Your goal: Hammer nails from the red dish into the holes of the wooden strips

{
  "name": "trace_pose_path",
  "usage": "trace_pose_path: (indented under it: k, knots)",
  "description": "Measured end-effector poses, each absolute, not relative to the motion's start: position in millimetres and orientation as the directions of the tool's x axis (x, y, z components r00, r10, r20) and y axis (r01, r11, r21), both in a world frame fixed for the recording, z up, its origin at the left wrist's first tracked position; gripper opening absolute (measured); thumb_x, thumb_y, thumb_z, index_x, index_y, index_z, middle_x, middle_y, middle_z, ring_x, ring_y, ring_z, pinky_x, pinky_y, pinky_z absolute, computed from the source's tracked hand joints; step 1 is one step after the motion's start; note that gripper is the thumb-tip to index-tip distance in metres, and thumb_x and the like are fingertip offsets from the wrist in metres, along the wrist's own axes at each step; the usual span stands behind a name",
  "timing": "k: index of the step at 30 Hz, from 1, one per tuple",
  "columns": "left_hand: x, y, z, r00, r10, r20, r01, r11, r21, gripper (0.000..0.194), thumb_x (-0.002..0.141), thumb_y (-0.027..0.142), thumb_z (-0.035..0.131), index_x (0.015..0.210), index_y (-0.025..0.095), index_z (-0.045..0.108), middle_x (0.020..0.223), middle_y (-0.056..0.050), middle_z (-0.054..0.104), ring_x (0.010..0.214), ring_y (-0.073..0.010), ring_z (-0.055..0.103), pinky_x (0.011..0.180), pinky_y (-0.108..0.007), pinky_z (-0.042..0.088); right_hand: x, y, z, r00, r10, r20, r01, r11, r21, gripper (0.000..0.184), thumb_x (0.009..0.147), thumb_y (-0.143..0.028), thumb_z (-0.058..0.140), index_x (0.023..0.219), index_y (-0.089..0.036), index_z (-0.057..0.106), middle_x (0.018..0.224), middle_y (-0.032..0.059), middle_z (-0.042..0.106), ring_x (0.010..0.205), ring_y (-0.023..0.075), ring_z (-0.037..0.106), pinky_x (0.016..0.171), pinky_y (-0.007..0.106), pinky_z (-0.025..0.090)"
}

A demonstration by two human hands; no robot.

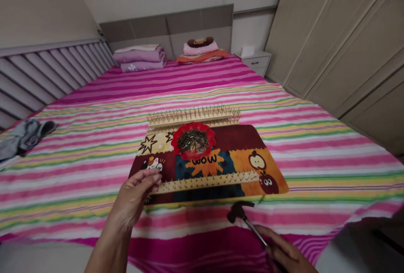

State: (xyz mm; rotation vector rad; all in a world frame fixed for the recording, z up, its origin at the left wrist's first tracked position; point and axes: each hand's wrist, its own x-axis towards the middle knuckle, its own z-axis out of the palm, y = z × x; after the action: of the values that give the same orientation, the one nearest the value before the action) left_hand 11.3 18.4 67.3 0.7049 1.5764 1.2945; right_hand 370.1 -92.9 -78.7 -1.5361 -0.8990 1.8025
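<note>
My right hand (284, 250) is wrapped round the handle of a claw hammer (241, 213), whose dark head is over the near side of the bed. My left hand (139, 191) is at the left end of a wooden strip (202, 182) studded with nails, thumb and fingertips pinched together. Whether a nail is between those fingertips, or they grip the strip itself, I cannot make out. The strip lies across a patterned mat (221, 138). Farther back on the mat, a red scalloped bowl (211, 143) holds a pile of loose nails.
Beyond the bowl lie more wooden strips (194, 118) bristling with nails. All of it rests on a bed with a striped sheet (312, 138). Grey clothing (27, 138) lies at left; folded bedding (142, 58) is by the headboard. A wardrobe (341, 41) stands at right.
</note>
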Motion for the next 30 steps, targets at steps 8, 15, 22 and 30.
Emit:
trace_pose_path:
  k: [8,15,22,30]
  knots:
    - [-0.5,-17.6,13.0,-0.573,0.808,-0.14,0.038,0.197,0.98,0.033,0.054,0.042,0.075,0.073,0.016,0.068,0.068,-0.001,0.066,0.064,-0.0129,0.058,0.06,-0.024,0.047,365.7,-98.4,-79.3,-0.142,0.777,-0.613,0.047,-0.613,-0.789,0.071,0.077,-0.056,0.05,0.138,-0.021,0.037,0.049,-0.0095,0.045,0.027,0.0028,0.023,0.029,0.014,0.01]
    - [6.5,-10.5,-3.0,-0.583,0.807,-0.093,0.251,0.287,0.924,0.034,0.064,0.049,0.066,0.082,0.02,0.069,0.075,0.0,0.069,0.073,-0.0151,0.06,0.068,-0.025,0.046,365.4,-100.2,-80.5,-0.144,0.761,-0.632,0.044,-0.633,-0.773,0.077,0.074,-0.056,0.052,0.141,-0.021,0.034,0.052,-0.0077,0.049,0.028,0.0031,0.025,0.026,0.013,0.013]
    - [11.2,-11.7,-5.3,-0.598,0.797,-0.08,0.273,0.296,0.915,0.033,0.066,0.048,0.063,0.083,0.021,0.069,0.081,0.0,0.071,0.083,-0.0176,0.062,0.076,-0.026,0.047,360.3,-101.0,-75.2,-0.111,0.786,-0.609,0.038,-0.609,-0.792,0.071,0.076,-0.056,0.051,0.137,-0.021,0.04,0.053,-0.0075,0.047,0.028,0.0021,0.022,0.026,0.012,0.01]
    - [15.4,-15.1,-5.8,-0.584,0.811,0.021,0.4,0.266,0.877,0.026,0.069,0.044,0.06,0.082,0.022,0.067,0.087,-0.001,0.071,0.089,-0.0188,0.063,0.085,-0.029,0.046,359.0,-106.4,-72.2,-0.157,0.853,-0.498,0.155,-0.476,-0.865,0.074,0.076,-0.064,0.05,0.136,-0.02,0.045,0.052,-0.0065,0.043,0.037,0.0083,0.034,0.036,0.018,0.03]
